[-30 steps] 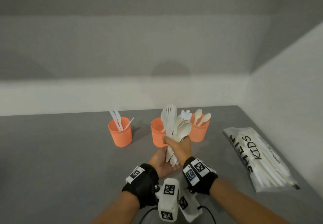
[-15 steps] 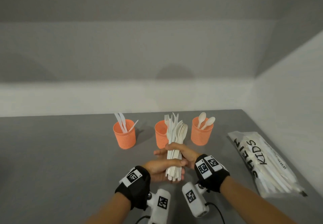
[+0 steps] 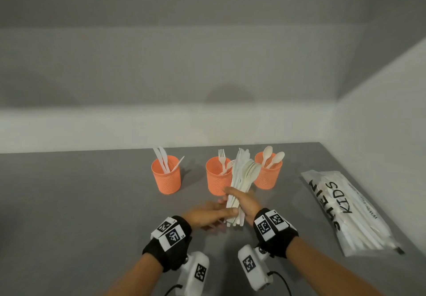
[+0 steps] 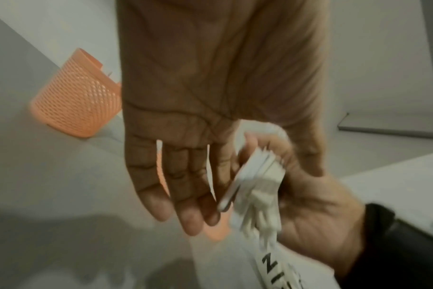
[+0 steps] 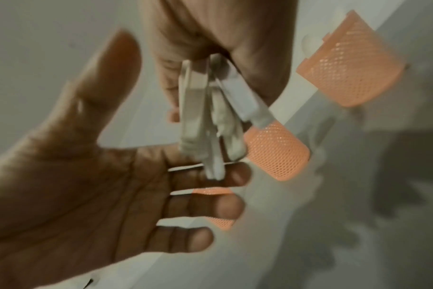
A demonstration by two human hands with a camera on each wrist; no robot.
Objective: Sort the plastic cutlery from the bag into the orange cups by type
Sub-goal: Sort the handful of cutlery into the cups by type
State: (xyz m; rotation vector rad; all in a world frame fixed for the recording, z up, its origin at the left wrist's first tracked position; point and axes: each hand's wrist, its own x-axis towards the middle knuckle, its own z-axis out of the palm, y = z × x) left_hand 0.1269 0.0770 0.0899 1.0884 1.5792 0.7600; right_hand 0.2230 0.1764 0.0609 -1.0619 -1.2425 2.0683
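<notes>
Three orange mesh cups stand in a row: the left cup (image 3: 166, 177) has knives, the middle cup (image 3: 216, 178) forks, the right cup (image 3: 268, 175) spoons. My right hand (image 3: 243, 201) grips a bundle of white plastic cutlery (image 3: 242, 175) around its handles, heads up, in front of the middle and right cups. My left hand (image 3: 212, 213) lies open beside the bundle's lower end, palm up, fingers straight. The right wrist view shows the handles (image 5: 205, 121) in my fist and the left palm (image 5: 99, 185) spread below them. In the left wrist view the bundle (image 4: 257, 179) sits in the right fist.
The clear plastic bag (image 3: 345, 210) with black lettering and more cutlery inside lies on the grey table (image 3: 80, 203) at the right, near the side wall. A white wall runs behind the cups. Wrist cameras hang under both forearms.
The bundle has come down from in front of the cups and now leans to the right. My left hand has let go of its lower end and opened; the right hand keeps its grip.
</notes>
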